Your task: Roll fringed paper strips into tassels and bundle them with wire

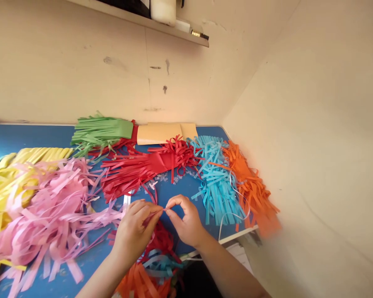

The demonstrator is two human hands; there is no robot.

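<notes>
Head view: left hand (136,227) and right hand (188,223) pinch a thin reddish strip (164,209), fingers closed. Blue fringe (219,186) lies already cut; what's left, I can't tell.

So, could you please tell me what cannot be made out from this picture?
All in the head view:
- Thin reddish strip: mostly hidden by left hand and right hand.
- White cylindrical container: top cut off by upper edge.
- Yellow paper fringe: cut off by left edge.
</notes>
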